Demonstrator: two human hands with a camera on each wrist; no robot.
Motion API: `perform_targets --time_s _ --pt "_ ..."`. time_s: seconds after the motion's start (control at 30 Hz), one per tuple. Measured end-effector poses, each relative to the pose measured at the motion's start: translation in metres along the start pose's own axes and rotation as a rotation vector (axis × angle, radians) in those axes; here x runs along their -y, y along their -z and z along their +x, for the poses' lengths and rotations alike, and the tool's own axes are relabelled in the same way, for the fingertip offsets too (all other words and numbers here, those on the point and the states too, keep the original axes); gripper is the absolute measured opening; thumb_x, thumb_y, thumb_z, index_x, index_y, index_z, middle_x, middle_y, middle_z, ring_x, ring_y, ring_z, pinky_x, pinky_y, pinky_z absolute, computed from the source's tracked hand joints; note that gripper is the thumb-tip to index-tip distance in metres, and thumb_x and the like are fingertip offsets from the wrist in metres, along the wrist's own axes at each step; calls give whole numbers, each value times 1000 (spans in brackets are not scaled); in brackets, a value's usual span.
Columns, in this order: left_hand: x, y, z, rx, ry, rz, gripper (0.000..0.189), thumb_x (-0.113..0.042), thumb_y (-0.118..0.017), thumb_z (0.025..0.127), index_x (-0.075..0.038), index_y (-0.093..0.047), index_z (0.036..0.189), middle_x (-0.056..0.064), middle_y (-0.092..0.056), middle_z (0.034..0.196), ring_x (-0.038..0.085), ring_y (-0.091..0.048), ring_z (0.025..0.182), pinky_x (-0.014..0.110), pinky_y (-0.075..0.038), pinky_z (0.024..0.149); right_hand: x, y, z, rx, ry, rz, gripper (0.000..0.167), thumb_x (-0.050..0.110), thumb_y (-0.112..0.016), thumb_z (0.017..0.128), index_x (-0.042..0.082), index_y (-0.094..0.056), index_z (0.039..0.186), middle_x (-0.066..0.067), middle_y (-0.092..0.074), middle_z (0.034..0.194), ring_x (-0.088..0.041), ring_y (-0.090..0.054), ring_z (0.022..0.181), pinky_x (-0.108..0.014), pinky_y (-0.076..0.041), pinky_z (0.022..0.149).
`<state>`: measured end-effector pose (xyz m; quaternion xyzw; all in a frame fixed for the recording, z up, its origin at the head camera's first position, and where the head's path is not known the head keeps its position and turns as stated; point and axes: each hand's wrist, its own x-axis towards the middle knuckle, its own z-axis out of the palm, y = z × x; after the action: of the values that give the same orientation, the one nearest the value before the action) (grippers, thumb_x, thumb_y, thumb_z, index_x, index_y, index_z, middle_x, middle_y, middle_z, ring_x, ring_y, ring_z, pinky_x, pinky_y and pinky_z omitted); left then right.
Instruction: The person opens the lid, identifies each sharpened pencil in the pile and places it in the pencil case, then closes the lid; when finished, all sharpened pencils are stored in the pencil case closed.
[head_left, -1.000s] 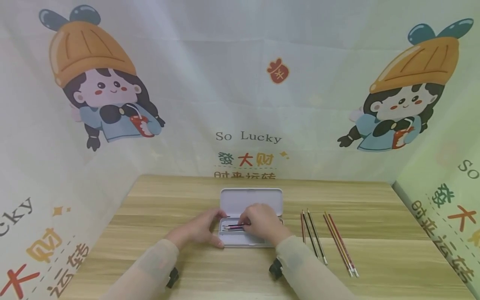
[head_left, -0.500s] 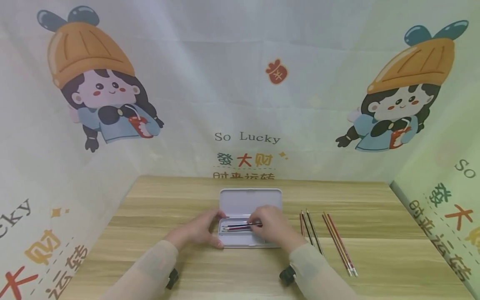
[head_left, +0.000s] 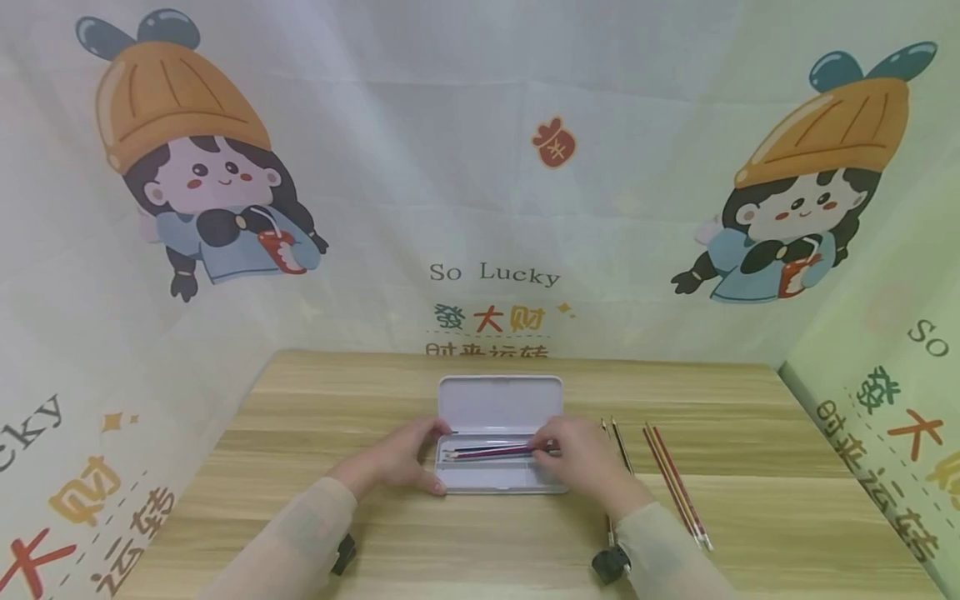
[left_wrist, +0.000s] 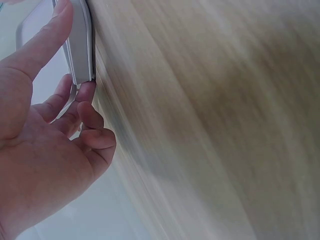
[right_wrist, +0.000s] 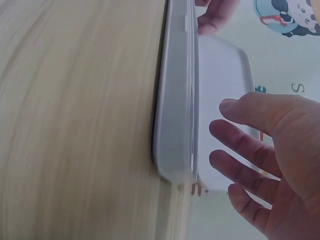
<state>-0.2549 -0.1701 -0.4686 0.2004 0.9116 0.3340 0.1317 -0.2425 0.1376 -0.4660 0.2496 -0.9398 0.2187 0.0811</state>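
Observation:
A white pencil case (head_left: 498,402) lies on the table with its lid raised at the back. Several pencils (head_left: 487,453), one purple, rest lengthwise in its rear compartment, their points to the left. My left hand (head_left: 401,457) holds the case's left end, thumb at the front corner and fingers round the back. My right hand (head_left: 588,462) hovers at the case's right end, covering the pencils' rear ends. In the right wrist view, that hand's thumb and fingers stand apart with nothing between them.
To the right of the case lie dark pencils (head_left: 621,446), partly behind the right forearm. Farther right, red and yellow pencils (head_left: 675,487) lie side by side on the wooden table (head_left: 787,500). A printed cloth (head_left: 645,250) hangs behind the table.
My right hand has slid rightward over the case, from mid-pencil to the right end, uncovering more of the pencils inside. The left hand has stayed at the case's left end.

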Motion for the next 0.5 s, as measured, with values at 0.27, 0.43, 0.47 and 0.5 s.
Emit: perform_targets --time_s 0.27,0.43,0.47,0.5 --pt "1 1 0 0 -11 8 81 -17 -96 66 -3 -54 134 23 -59 139 44 -51 136 60 -36 121 -19 4 -11 -6 -41 23 11 14 -80 86 17 -80 96 4 -76 93 -11 -66 83 -33 -58 77" --pt "2 1 0 4 -15 4 81 -17 -96 66 -3 -54 134 23 -59 139 44 -51 136 60 -35 121 -29 8 -17 -9 -81 94 11 11 -77 87 15 -80 97 1 -77 99 -14 -67 88 -38 -61 82" --pt "2 0 1 4 -14 3 81 -17 -96 66 -3 -54 134 23 -59 139 44 -51 136 60 -36 121 -30 9 -19 -8 -91 102 11 11 -77 87 15 -80 97 1 -77 98 -14 -67 88 -38 -60 82" --pt "3 0 1 3 -11 0 81 -17 -96 66 -3 -54 134 23 -59 139 44 -51 137 60 -35 121 -32 11 -20 -9 -106 102 10 13 -77 88 15 -80 97 2 -77 98 -13 -66 88 -38 -60 82"
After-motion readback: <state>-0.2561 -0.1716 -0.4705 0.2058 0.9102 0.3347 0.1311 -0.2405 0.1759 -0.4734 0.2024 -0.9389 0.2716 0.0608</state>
